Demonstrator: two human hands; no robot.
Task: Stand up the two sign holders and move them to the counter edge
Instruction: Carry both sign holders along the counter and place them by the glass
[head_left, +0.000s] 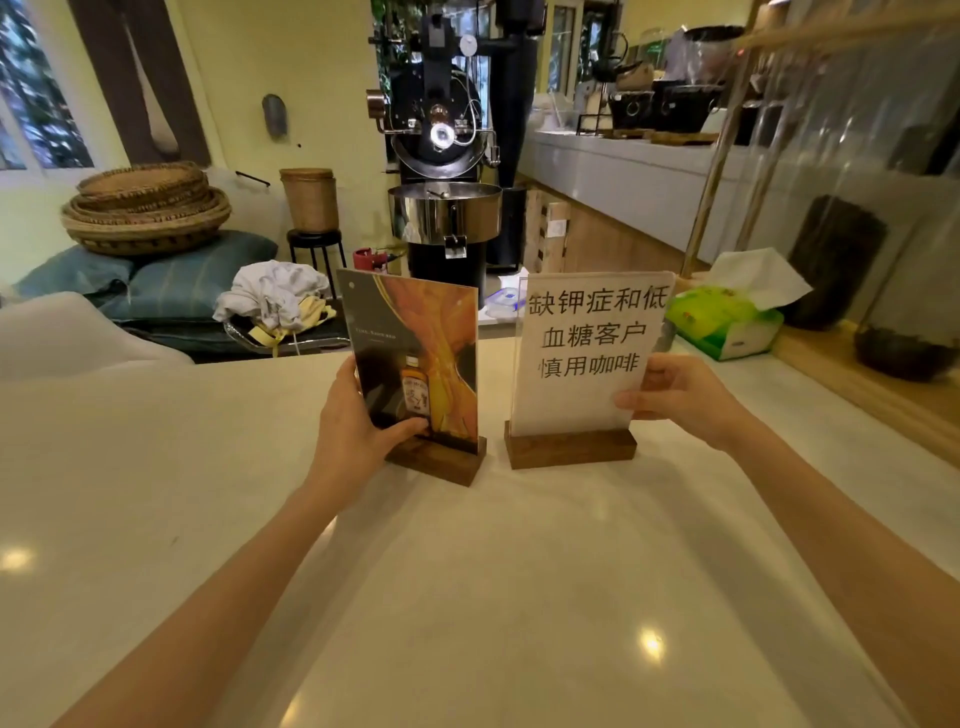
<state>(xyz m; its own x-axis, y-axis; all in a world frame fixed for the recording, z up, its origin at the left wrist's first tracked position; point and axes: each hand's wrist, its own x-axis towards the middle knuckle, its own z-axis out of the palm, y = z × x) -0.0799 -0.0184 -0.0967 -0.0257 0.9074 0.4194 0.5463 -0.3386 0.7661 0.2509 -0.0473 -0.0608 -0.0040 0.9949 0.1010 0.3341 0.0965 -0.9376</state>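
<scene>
Two sign holders stand upright side by side on the pale counter. The left sign holder has a dark wooden base and an orange-and-black picture of a bottle. My left hand grips its left edge near the bottom, thumb on the front. The right sign holder has a wooden base and a white sheet with black Chinese characters in clear acrylic. Its right edge is held by my right hand, thumb across the front. Both bases rest on the counter, some way short of its far edge.
A green tissue pack sits at the far right of the counter beside a wooden ledge with a clear screen. Beyond the far edge stand a black coffee roaster, a heap of cloth and stacked woven baskets.
</scene>
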